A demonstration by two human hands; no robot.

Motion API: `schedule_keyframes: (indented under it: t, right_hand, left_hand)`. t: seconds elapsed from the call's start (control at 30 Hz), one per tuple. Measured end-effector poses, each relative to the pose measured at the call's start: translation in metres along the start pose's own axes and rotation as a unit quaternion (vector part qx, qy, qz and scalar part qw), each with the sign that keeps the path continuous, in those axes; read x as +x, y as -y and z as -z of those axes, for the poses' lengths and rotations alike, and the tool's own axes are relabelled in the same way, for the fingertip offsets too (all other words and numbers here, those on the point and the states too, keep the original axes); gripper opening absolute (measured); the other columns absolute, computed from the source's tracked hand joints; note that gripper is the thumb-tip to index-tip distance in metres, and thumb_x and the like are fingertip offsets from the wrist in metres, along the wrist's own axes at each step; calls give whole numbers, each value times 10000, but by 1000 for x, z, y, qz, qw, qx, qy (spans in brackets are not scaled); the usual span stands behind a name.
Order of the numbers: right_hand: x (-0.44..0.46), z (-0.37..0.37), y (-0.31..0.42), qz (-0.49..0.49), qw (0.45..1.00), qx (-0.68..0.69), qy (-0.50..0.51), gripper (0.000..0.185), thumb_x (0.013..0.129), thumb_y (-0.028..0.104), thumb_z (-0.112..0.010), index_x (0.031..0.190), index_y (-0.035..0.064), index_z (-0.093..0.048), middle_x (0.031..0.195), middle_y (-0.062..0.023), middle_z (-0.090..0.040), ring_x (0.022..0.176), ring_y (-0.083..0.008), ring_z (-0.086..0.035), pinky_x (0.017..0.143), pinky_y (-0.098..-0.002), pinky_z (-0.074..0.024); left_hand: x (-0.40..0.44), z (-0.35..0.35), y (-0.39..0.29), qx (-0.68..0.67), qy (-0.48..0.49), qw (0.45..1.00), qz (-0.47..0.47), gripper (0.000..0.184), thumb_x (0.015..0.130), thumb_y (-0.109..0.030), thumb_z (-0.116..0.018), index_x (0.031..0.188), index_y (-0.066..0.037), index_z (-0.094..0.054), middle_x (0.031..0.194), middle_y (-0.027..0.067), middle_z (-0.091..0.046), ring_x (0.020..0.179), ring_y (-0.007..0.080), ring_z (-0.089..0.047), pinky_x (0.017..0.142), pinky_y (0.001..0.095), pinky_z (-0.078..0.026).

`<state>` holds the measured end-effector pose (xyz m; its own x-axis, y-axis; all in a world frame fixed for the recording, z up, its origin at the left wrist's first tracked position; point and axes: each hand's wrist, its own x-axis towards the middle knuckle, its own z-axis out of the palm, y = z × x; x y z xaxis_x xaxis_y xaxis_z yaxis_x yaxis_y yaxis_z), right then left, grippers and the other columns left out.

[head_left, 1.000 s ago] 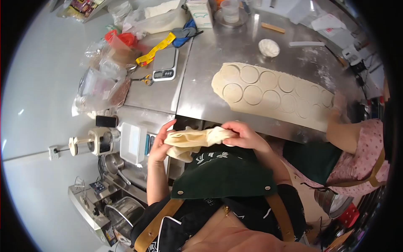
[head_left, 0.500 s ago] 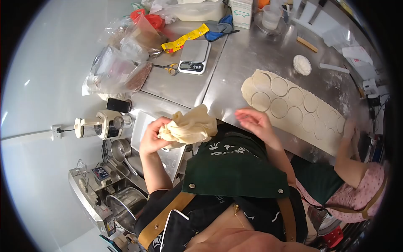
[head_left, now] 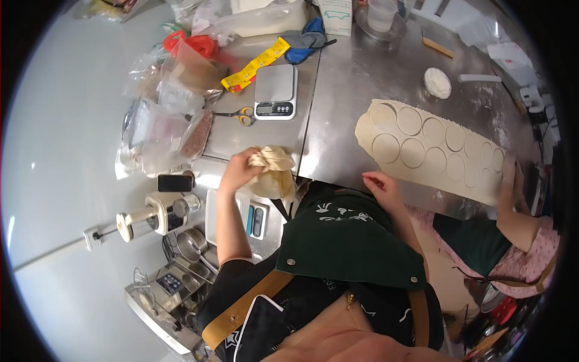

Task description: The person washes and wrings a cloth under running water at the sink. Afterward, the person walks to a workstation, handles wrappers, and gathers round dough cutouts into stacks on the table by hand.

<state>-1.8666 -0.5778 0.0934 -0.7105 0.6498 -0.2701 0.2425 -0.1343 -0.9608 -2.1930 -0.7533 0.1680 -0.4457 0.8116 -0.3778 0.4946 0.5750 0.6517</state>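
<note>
A soft, cream-coloured folded bundle is clutched at its top-left side by the L hand, just off centre toward 9 o'clock (clock directions are taken from the view's middle). The fabric-like folds are left hanging loose below the fingers; whether dough or cloth is held can't be told. At 3 o'clock, the R hand is held w/ fingers loosely curled near the edge of the steel table; its grip can't be told.

Btwn 2 & 3 o'clock, a flat dough sheet is seen marked w/ circles in 2 rows. Its far end is reached by another person's hand, at 3 o'clock. A bowl of white powder is set at 2 o'clock, a digital scale approx. 12, scissors at 11, a black phone at 9.
</note>
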Motion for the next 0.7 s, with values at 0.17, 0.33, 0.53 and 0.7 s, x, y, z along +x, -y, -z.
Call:
schedule_keyframes:
  t: [0.17,0.33,0.53,0.7]
  right_hand:
    - [-15,5,10,31,924,-381,-1,261,724,145,-606,963,45,-574,850,-104,-542,778,-261,-540,674,-337,-448]
    - [-42,11,-8,-41,883,-468,-2,330,725,199,-603,1016,58,-534,891,-109,-522,827,-277,-530,689,-368,-447]
    - [-40,11,-11,-77,886,-456,29,327,744,222,-584,1020,59,-513,891,-123,-522,854,-280,-529,698,-374,-448]
    - [-31,31,0,-32,888,-458,14,346,748,206,-580,1038,41,-493,898,-124,-525,843,-291,-540,698,-382,-451]
  left_hand:
    - [34,-27,16,349,110,929,58,731,588,-374,-701,1213,-133,-409,1020,113,-551,968,271,-519,812,410,-411]
    - [49,-51,20,395,40,917,-38,566,599,-345,-697,1085,-126,-508,898,119,-543,909,266,-524,749,403,-423]
    - [53,-75,41,390,-21,920,-40,288,604,-241,-664,869,-154,-593,805,87,-513,804,263,-531,683,405,-437]
    - [58,-60,59,395,-94,914,3,200,601,-180,-630,791,-131,-589,822,90,-497,779,277,-521,663,413,-436]
